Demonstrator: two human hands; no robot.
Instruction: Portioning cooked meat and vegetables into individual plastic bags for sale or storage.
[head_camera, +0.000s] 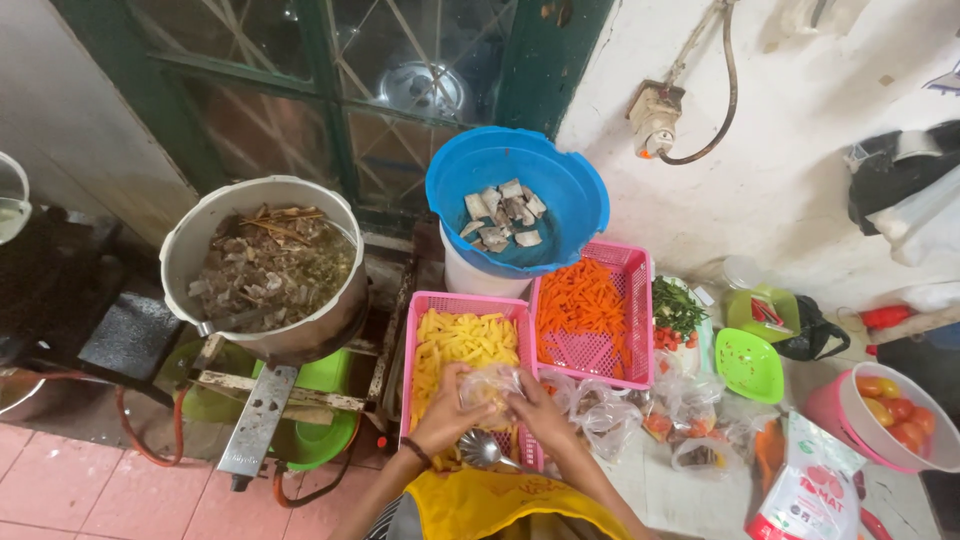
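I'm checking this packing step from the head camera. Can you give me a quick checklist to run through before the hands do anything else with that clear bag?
1. Both hands on the clear plastic bag: ok, left hand and right hand hold it together.
2. Bag over the pink basket of yellow strips: ok.
3. Bag mouth open: cannot tell, hands cover it.
4. Metal ladle within reach: ok, it lies just below the hands.
5. Carrot basket apart from the bag: ok.
6. Large pot clear of the hands: ok.
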